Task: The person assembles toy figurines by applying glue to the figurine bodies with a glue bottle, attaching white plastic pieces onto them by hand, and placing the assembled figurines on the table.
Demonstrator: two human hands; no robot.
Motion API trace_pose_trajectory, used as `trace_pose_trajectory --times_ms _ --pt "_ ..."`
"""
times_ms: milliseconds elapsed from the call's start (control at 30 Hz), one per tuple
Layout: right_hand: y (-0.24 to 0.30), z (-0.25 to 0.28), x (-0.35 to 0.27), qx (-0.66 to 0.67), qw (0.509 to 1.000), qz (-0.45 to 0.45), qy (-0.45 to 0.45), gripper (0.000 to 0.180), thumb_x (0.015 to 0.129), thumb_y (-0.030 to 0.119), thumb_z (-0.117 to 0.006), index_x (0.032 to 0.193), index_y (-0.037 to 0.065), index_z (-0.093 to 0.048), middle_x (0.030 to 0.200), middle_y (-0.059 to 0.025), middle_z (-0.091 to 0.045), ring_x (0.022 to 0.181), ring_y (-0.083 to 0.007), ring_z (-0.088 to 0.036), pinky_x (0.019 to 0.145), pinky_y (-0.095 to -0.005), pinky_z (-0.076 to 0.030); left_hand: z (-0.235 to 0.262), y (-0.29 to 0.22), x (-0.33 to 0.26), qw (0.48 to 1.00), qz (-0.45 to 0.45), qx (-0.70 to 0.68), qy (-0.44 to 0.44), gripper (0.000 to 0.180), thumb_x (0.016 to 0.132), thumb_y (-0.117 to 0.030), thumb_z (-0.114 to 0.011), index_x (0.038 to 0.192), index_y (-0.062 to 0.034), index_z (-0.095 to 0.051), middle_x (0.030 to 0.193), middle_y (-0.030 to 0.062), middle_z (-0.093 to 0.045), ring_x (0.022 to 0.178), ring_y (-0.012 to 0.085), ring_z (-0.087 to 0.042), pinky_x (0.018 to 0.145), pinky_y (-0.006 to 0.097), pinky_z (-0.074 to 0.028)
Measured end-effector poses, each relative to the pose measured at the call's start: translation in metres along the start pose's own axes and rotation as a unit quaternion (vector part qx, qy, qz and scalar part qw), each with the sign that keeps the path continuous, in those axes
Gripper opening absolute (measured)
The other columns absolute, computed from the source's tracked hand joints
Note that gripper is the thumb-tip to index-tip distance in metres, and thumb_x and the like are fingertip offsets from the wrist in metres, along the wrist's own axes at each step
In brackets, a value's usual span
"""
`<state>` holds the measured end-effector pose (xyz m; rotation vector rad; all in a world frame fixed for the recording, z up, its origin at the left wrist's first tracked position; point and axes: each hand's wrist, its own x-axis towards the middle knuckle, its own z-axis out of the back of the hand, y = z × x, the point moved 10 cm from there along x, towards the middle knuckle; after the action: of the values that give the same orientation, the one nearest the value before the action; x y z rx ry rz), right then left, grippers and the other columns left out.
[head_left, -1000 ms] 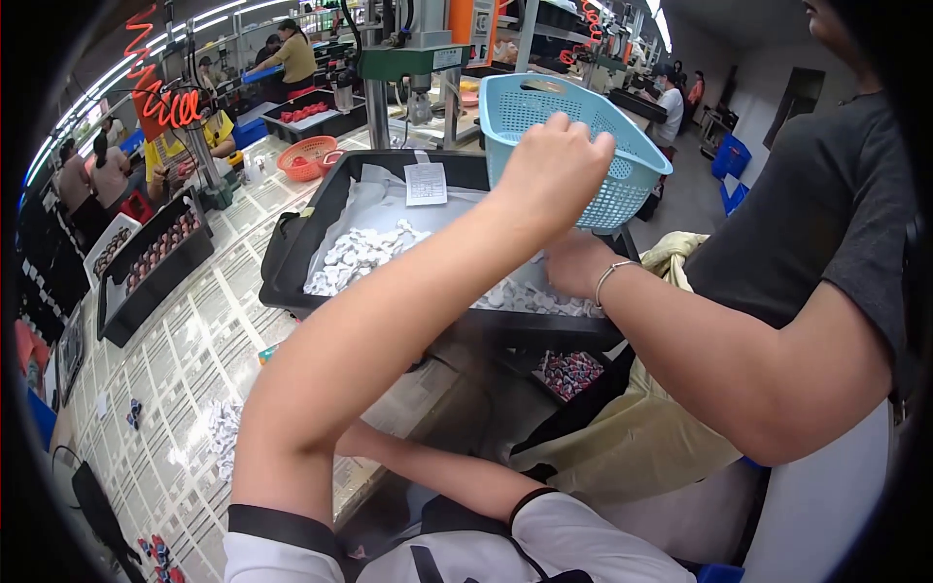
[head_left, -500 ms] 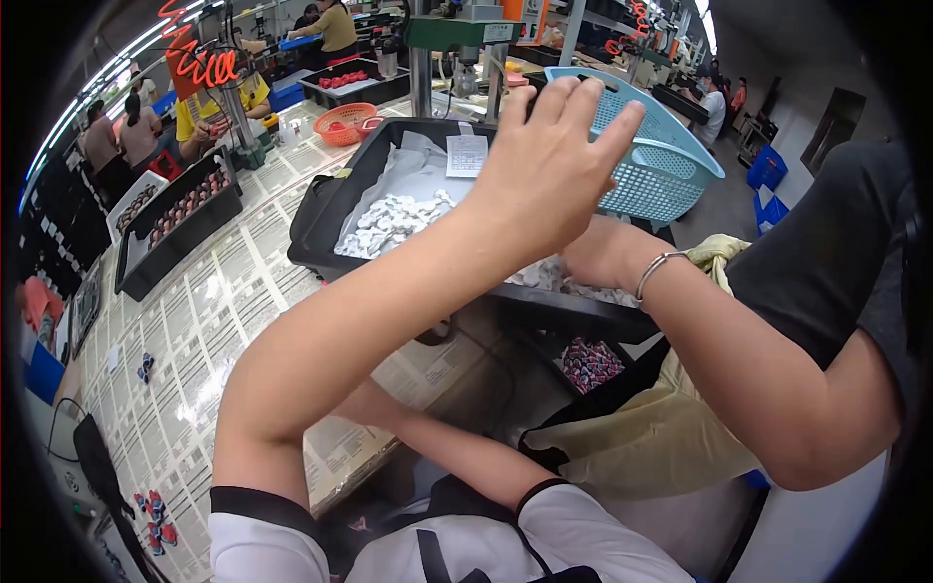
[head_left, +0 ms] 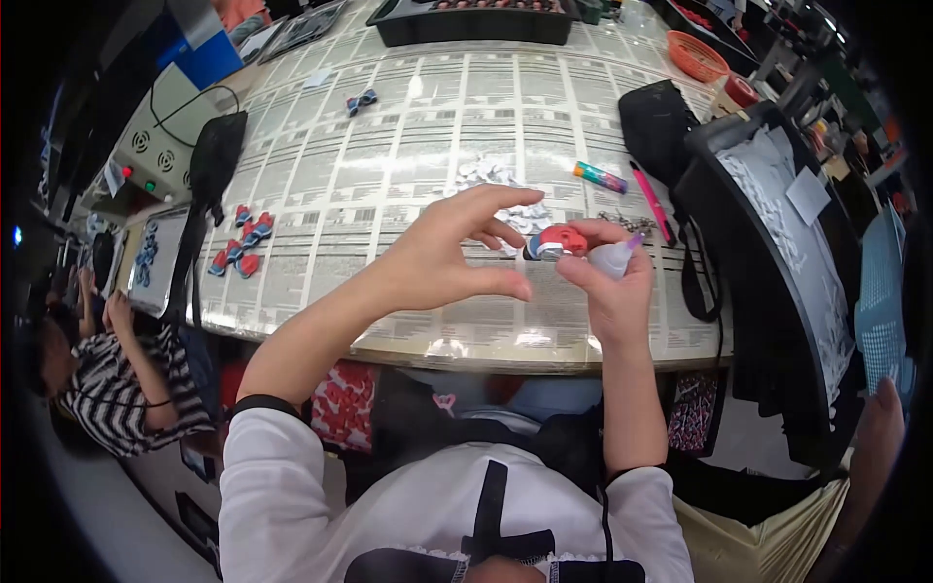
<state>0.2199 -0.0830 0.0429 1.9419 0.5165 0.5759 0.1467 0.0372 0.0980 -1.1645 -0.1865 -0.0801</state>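
Note:
My right hand (head_left: pixel 624 296) is closed on a small red, white and blue moulded piece (head_left: pixel 562 239), pinched between thumb and fingers over the table. The same hand also holds a small white squeeze bottle (head_left: pixel 612 258) with a purple tip against its palm. Just left of the piece, my left hand (head_left: pixel 432 255) is open with thumb and fingers spread, and nothing shows in it. Beyond the hands lies a loose heap of small white pieces (head_left: pixel 491 177). Several similar red and blue pieces (head_left: pixel 243 241) sit on the table to the left.
A colourful tube (head_left: pixel 601 177) and a pink pen (head_left: pixel 651 202) lie beyond my right hand. A black bag (head_left: pixel 659 121) and a lined black tray (head_left: pixel 695 185) stand at the right. A control box (head_left: pixel 146 141) is at the left. Co-workers' arms show at both sides.
The view has swung from the black tray at the right to the table. My left hand has come back from above the tray. My right hand, hidden before, now shows with the piece and bottle.

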Motion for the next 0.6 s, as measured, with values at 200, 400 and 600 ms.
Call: trace_pose_trajectory --times_ms 200,400,600 --pt "0.000 -0.048 0.005 -0.064 0.988 0.087 0.106 0.033 0.065 -0.010 -0.070 0.096 0.000 -0.063 0.097 -0.0094 -0.063 0.090 -0.0148 -0.059 0.078 -0.0253 -0.048 0.017 0.007 -0.034 0.993 -0.087 -0.025 -0.069 0.048 0.068 -0.004 -0.074 0.113 -0.0041 -0.057 0.114 0.0112 -0.055 0.099 0.0203 -0.058 0.082 0.030 -0.048" --pt "0.001 -0.058 0.013 -0.098 0.976 0.137 0.139 0.031 0.066 -0.009 -0.070 0.094 0.001 -0.063 0.103 -0.0118 -0.061 0.094 -0.0172 -0.056 0.080 -0.0267 -0.046 0.027 -0.006 -0.040 0.968 -0.189 0.114 -0.117 0.042 0.068 -0.004 -0.073 0.108 -0.0037 -0.060 0.111 0.0135 -0.056 0.099 0.0246 -0.058 0.080 0.030 -0.049" --pt "-0.007 -0.054 0.017 -0.100 0.977 0.129 0.138 0.032 0.066 -0.010 -0.069 0.095 0.002 -0.064 0.102 -0.0102 -0.061 0.092 -0.0150 -0.055 0.079 -0.0253 -0.045 0.024 -0.003 -0.036 0.963 -0.202 0.131 -0.119 0.039 0.070 -0.005 -0.070 0.108 -0.0020 -0.058 0.107 0.0133 -0.055 0.093 0.0244 -0.059 0.075 0.031 -0.050"
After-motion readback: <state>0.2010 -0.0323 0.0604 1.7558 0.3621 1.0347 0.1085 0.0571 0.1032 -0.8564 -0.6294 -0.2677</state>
